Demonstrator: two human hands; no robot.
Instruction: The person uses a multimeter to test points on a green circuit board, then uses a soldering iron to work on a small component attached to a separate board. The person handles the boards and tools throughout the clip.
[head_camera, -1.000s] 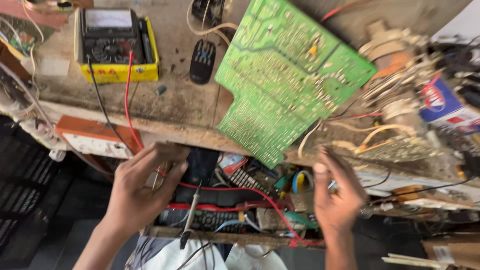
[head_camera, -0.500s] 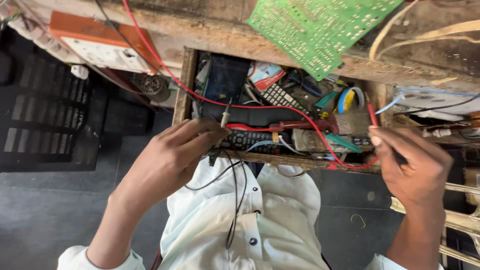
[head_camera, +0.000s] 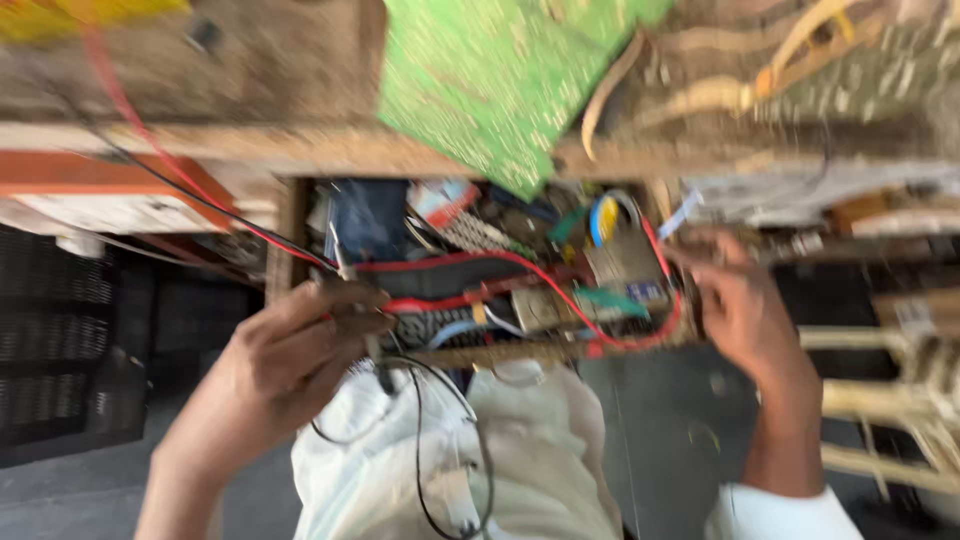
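Left hand (head_camera: 285, 355) curled around black probe (head_camera: 372, 350), right hand (head_camera: 745, 315) fingers bent on red wire (head_camera: 665, 270) at drawer (head_camera: 290, 235)

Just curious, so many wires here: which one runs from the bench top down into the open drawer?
The red wire. It slants down from the bench top into the drawer; the thin black wires hang below over the white shirt.

head view, even daylight with no hard shadows or glare; strong motion blur smears the whole frame, most heavily along the top edge where the green circuit board (head_camera: 500, 90) and wooden bench (head_camera: 280, 80) lose all fine detail. the left hand (head_camera: 285, 365) and right hand (head_camera: 745, 315) are soft-edged, the open drawer (head_camera: 290, 240) between them only slightly sharper. the left side falls into dim shade.
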